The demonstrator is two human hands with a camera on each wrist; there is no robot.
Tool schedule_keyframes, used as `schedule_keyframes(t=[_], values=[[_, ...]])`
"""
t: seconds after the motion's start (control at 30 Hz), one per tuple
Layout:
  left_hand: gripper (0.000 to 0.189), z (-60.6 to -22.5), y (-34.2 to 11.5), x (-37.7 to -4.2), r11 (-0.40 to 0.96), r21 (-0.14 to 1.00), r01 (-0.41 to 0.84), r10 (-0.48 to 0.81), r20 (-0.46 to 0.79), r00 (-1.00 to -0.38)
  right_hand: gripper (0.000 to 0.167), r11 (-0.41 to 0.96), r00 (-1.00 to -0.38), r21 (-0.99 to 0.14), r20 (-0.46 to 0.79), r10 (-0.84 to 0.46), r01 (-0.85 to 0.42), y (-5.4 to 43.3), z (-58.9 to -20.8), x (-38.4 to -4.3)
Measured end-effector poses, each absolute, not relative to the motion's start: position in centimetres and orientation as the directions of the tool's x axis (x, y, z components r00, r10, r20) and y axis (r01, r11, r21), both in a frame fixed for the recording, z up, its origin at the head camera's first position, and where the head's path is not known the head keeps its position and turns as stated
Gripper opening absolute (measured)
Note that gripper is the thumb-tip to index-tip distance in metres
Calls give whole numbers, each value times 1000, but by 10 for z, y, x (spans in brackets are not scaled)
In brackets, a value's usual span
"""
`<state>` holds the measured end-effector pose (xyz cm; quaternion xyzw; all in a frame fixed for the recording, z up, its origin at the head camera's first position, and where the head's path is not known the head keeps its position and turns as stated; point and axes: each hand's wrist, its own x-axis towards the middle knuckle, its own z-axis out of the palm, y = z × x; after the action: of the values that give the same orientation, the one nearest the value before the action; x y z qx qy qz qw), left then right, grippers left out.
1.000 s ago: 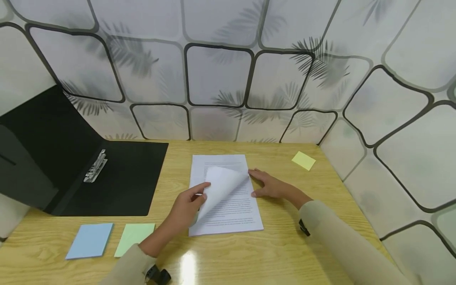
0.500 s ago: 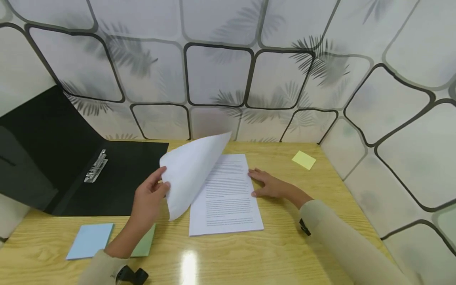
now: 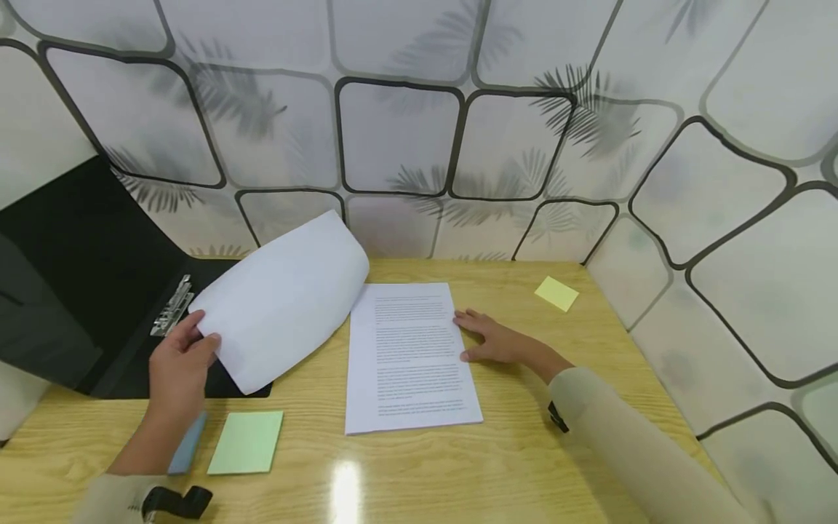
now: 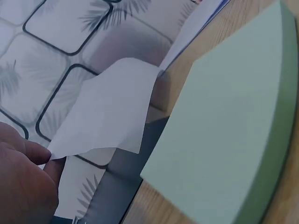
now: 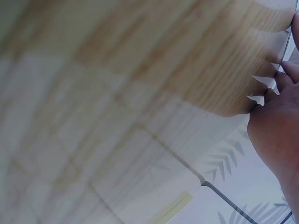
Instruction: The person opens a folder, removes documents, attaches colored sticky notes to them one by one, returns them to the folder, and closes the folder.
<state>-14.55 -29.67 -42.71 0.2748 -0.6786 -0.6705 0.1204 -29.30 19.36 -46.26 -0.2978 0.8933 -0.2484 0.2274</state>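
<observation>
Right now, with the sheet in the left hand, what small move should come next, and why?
Probably lower the left hand gently: it pinches one end of the sheet, which bows in the air partly over the black folder, while the right hand touches the paper stack.

From my end it looks like an office-style workspace — wood-grain surface, printed pages, black binder at left, note pad.
</observation>
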Motion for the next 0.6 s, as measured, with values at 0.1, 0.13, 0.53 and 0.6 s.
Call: schedule_keyframes(t=[0.1,0.13,0.53,0.6], values=[[59,-433,-312,-147,-69,958,-278,-555,-269,-787,91,699,-721,-584,-261,-642,-412,192,-462,-292],[59,-435,-316,-147,-49,950,-308,-560,-282,-779,91,699,-722,-586,-260,-642,-410,192,-461,-292],[63,-447,-331,-143,266,865,-427,-566,-218,-795,90,696,-723,-590,-255,-642,-409,188,-457,-290],[63,-447,-333,-139,306,853,-422,-567,-193,-801,89,700,-724,-584,-256,-640,-412,189,-458,-290]])
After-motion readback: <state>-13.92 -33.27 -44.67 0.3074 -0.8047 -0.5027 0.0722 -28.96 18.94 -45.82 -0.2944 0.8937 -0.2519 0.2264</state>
